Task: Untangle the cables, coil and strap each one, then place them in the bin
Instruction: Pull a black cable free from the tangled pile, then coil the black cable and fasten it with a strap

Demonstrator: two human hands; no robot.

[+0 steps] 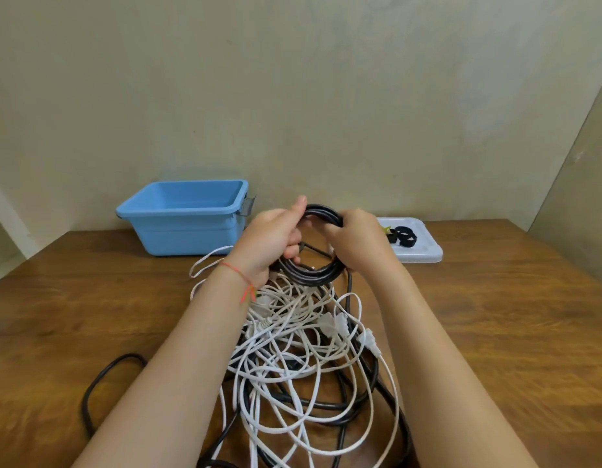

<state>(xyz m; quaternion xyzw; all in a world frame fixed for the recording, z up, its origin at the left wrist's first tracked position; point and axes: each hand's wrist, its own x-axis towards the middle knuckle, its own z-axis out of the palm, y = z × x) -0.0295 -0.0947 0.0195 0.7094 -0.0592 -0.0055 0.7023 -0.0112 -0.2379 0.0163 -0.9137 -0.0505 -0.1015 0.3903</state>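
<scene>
Both hands hold a coil of black cable [318, 275] above the table. My left hand [272, 239] grips its left side, thumb over the top. My right hand [358, 241] grips its right side with fingers curled round the loops. A black strand runs from the coil down into a tangle of white cables [292, 336] and black cables [330, 405] between my forearms. The blue bin [183, 221] stands at the back left. Black straps [404, 235] lie on a white tray [427, 255] at the back right.
A loop of black cable [100, 383] trails over the wooden table [495, 315] at the front left. A plain wall rises right behind the bin and tray. White plugs [336, 324] lie within the tangle.
</scene>
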